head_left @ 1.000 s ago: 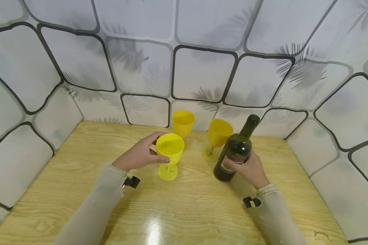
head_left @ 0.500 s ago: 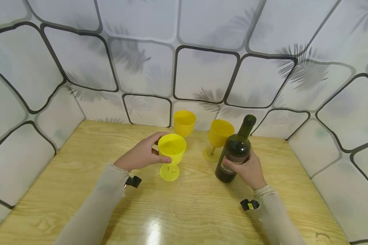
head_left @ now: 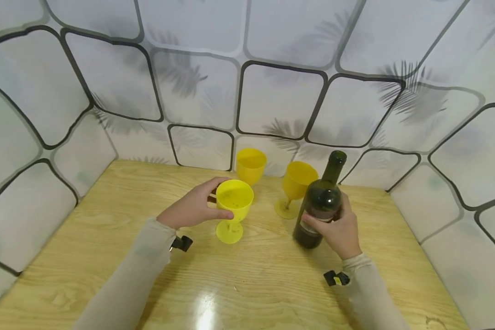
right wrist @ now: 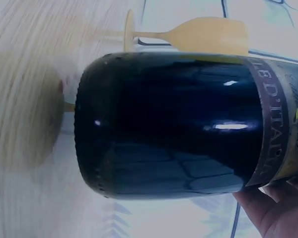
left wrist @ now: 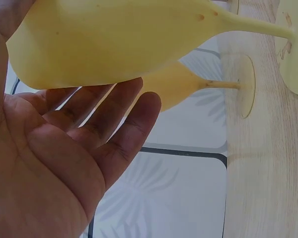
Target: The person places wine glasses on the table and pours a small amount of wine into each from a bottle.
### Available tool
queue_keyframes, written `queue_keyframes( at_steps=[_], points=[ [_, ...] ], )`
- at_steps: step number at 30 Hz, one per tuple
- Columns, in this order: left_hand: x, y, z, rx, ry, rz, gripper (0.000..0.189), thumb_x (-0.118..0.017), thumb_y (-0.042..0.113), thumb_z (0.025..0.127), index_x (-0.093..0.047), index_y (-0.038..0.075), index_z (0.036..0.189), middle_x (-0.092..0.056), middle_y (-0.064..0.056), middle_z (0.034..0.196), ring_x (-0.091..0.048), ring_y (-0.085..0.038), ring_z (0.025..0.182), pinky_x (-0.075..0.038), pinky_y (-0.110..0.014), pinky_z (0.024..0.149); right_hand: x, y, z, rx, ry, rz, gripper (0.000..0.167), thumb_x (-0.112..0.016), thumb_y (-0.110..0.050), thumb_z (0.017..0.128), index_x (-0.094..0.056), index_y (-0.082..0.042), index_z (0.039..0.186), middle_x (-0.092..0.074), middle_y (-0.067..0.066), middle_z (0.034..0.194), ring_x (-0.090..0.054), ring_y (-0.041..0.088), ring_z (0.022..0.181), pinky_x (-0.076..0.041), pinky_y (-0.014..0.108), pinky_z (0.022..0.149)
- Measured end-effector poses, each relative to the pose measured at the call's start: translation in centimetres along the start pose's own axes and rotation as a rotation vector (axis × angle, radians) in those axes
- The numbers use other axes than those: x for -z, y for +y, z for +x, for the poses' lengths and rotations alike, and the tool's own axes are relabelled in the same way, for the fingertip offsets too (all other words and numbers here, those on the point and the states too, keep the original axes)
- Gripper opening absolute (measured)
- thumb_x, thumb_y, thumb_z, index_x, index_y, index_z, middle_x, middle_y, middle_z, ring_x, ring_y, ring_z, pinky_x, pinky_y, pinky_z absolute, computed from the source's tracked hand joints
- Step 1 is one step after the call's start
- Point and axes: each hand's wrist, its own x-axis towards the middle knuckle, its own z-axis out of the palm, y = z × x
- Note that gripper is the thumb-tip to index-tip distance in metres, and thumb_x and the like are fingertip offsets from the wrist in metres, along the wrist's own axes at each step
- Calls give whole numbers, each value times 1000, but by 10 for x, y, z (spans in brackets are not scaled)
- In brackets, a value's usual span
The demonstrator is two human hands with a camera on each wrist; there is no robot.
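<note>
My left hand [head_left: 195, 207] holds a bright yellow goblet [head_left: 234, 200] by its bowl, thumb on the near side and fingers round the far side. Its foot shows low over the wooden table. My right hand [head_left: 339, 229] grips a dark green wine bottle [head_left: 322, 197] around its label, the neck leaning slightly right. In the right wrist view a gap shows between the bottle's base [right wrist: 89, 124] and its dark reflection on the table. Two more yellow goblets stand behind: one goblet [head_left: 250, 166] by the wall, another goblet [head_left: 298, 179] just left of the bottle, partly overlapped by it.
The light wooden table [head_left: 247, 279] meets a patterned wall [head_left: 280, 101] at the back, with wall panels at both sides. Black wrist cameras [head_left: 182, 243] sit below both hands. A bright glare spot lies on the table near the front.
The bottle has become a little more upright in my right hand. My left hand keeps its hold on the goblet. The whole head view has shifted slightly, so everything appears further right.
</note>
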Motion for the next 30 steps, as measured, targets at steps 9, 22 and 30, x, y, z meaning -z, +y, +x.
queue_keyframes(
  at_steps=[9, 22, 30],
  points=[
    [-1, 1, 5, -6, -3, 13, 81, -87, 41, 84, -44, 27, 151, -59, 3, 135, -59, -23, 116, -51, -50, 102, 2, -15, 1, -2, 38, 114, 99, -91, 9, 69, -40, -13, 151, -66, -5, 120, -66, 9, 100, -53, 16, 82],
    [-4, 7, 13, 0, -57, -38, 80, -87, 36, 85, -43, 25, 151, -57, 1, 136, -56, -28, 121, -54, -44, 99, 8, -27, -1, 83, 40, 49, 104, -93, 7, 68, -45, -23, 155, -64, -12, 128, -68, 6, 100, -53, 15, 83],
    [-12, 10, 16, 18, -29, -47, 85, -89, 38, 83, -40, 24, 151, -57, 1, 134, -57, -23, 120, -56, -40, 97, 11, -25, -1, 114, 44, -9, 112, -94, 7, 67, -38, -22, 160, -64, 3, 134, -65, 1, 105, -50, 12, 87]
  ],
)
